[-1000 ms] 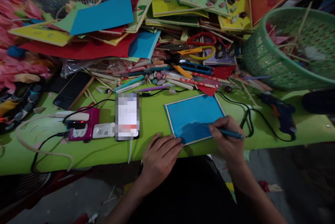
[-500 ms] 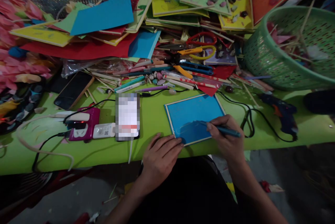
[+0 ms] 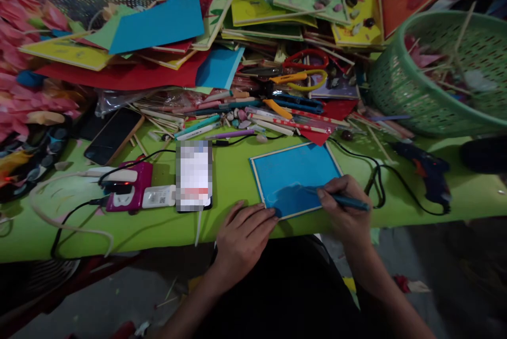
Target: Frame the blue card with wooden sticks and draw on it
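A blue card [image 3: 293, 167] edged with thin pale sticks lies on the green table in front of me. Faint light lines show on its lower middle. My right hand [image 3: 346, 209] grips a dark teal pen [image 3: 350, 201], its tip at the card's surface near those lines. The fingers of my left hand [image 3: 245, 238] lie flat and stretched out, with the fingertips on the card's lower left corner. Left of the card rests a phone [image 3: 194, 175] with a lit, blurred screen.
Behind the card spread pens, pebbles, scissors [image 3: 304, 83] and stacked coloured cards [image 3: 158, 22]. A green basket [image 3: 390, 80] stands at the right, with a glue gun [image 3: 430, 170] and its cable before it. A pink power strip [image 3: 140, 186] and a dark phone [image 3: 114, 135] lie left.
My right hand moves the pen slightly left, then back right over the card. My left hand stays in place. The view shifts very slightly.
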